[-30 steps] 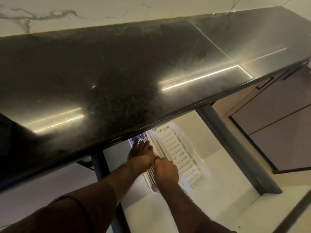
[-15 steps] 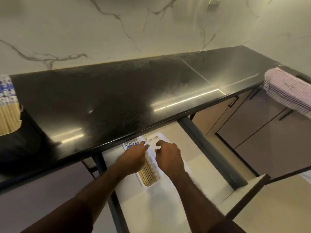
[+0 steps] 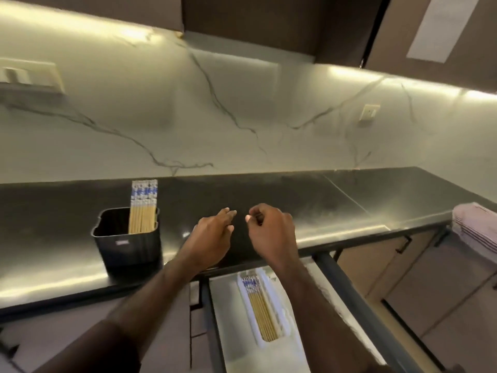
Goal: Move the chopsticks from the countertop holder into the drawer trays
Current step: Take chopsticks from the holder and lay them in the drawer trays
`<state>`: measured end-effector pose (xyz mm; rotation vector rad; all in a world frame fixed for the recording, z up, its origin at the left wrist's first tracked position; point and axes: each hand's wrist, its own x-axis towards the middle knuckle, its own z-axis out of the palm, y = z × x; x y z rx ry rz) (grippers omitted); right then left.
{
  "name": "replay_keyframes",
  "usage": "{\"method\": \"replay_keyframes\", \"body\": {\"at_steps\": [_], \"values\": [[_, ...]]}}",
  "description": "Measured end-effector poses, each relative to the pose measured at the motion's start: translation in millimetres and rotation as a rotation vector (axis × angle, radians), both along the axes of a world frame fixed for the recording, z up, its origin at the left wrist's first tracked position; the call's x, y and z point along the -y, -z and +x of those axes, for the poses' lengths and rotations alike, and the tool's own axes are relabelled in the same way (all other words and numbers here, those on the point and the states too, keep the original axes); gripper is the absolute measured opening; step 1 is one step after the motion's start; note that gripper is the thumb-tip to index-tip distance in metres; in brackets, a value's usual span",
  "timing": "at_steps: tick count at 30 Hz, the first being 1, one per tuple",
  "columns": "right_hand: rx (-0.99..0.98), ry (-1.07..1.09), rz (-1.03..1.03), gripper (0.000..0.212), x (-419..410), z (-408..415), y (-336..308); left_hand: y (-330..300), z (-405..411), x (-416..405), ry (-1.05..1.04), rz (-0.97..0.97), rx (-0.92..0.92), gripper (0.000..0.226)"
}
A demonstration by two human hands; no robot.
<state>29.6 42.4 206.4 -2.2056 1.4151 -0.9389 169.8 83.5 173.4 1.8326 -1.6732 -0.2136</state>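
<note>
A black holder (image 3: 128, 244) stands on the dark countertop (image 3: 336, 200) at the left. A bundle of bamboo chopsticks with blue-patterned tops (image 3: 143, 205) stands upright in its right side. Below the counter edge the drawer (image 3: 234, 351) is pulled out; a white tray (image 3: 283, 323) in it holds several chopsticks (image 3: 259, 309) laid lengthwise. My left hand (image 3: 212, 238) hovers over the counter with fingers extended, holding nothing. My right hand (image 3: 271, 232) is beside it, fingers loosely curled, holding nothing. Both are right of the holder.
A striped cloth (image 3: 476, 230) hangs at the right over the cabinet fronts. The marble backsplash carries a socket (image 3: 369, 113) and a switch plate (image 3: 29, 74). Dark upper cabinets hang overhead. A dark drawer rail (image 3: 347, 294) runs right of the drawer.
Both hands rose from the tray in the drawer to above the countertop, leaving the chopsticks in the tray. The view tilted up, bringing the holder and backsplash into sight.
</note>
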Motion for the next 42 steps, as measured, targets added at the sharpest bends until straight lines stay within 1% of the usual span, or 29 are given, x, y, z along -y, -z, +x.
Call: {"method": "replay_keyframes", "body": {"at_steps": [4, 8, 12, 14, 17, 19, 22, 27, 32, 35, 39, 42], "values": [[0.014, -0.090, -0.045, 0.015, -16, 44, -7, -14, 47, -24, -0.083, -0.044, -0.041, 0.046], [0.021, -0.174, -0.012, 0.017, -30, 95, -6, -13, 99, -42, -0.156, -0.088, -0.090, 0.046], [-0.003, -0.241, 0.014, 0.019, -35, 156, 3, -5, 163, -48, -0.305, -0.139, -0.222, 0.040], [-0.008, -0.265, 0.059, 0.017, -34, 190, 10, -2, 198, -43, -0.355, -0.146, -0.278, 0.038], [-0.024, -0.293, 0.166, 0.024, -27, 235, 24, 4, 243, -29, -0.345, -0.146, -0.315, 0.039], [-0.040, -0.284, 0.227, 0.029, -20, 262, 35, 12, 268, -16, -0.344, -0.129, -0.327, 0.042], [-0.045, -0.242, 0.304, 0.027, -7, 292, 51, 28, 296, 4, -0.343, -0.094, -0.352, 0.046], [-0.072, -0.185, 0.414, 0.030, 9, 322, 75, 52, 322, 37, -0.332, -0.040, -0.380, 0.047], [-0.116, -0.155, 0.444, 0.028, 19, 329, 89, 66, 329, 60, -0.300, 0.008, -0.526, 0.046], [-0.138, -0.159, 0.452, 0.030, 20, 329, 94, 68, 332, 64, -0.285, 0.005, -0.609, 0.041], [-0.185, -0.159, 0.429, 0.034, 20, 332, 96, 66, 336, 67, -0.250, -0.019, -0.697, 0.023], [-0.183, -0.154, 0.423, 0.036, 18, 335, 97, 65, 336, 68, -0.225, -0.017, -0.736, 0.023]]}}
